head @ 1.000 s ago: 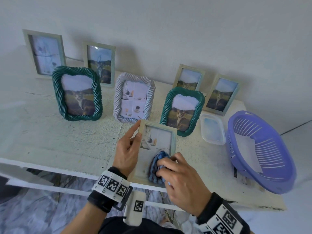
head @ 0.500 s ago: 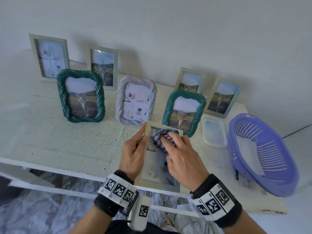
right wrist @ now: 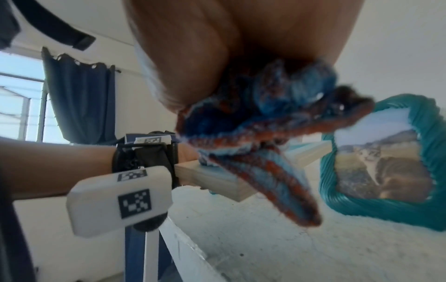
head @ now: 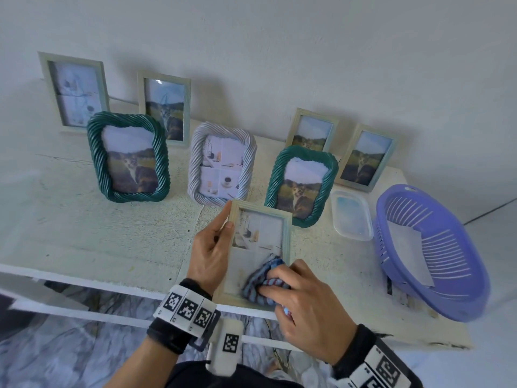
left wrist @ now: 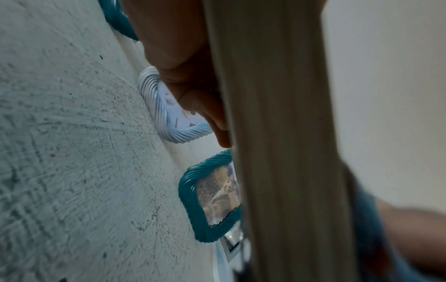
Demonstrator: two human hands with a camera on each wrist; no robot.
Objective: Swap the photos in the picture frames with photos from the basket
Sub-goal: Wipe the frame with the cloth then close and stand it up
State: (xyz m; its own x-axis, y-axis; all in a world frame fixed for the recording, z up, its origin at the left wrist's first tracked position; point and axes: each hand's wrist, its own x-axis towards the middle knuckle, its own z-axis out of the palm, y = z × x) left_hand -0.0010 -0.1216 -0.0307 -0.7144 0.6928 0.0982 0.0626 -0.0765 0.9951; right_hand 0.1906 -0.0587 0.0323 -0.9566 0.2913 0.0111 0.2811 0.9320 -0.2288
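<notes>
Bare forearms, banded wrists

Each wrist wore a black strap (head: 167,334) under a white band of square black-and-white markers (head: 186,308); a white marker-tagged camera block (right wrist: 120,200) hung below.

My head camera looks forward and down from above the table's (head: 84,233) near edge, facing the wall, wide enough to take in both wrists. My left wrist camera sits very close along the left hand (left wrist: 193,80), aimed across the tabletop toward the standing frames, half blocked by the held frame's (left wrist: 277,133) edge. My right wrist camera looks along the right hand (right wrist: 217,47) from below, very near the cloth (right wrist: 265,124). All three views share the green frame (head: 300,186) (left wrist: 207,200) (right wrist: 386,162).
</notes>
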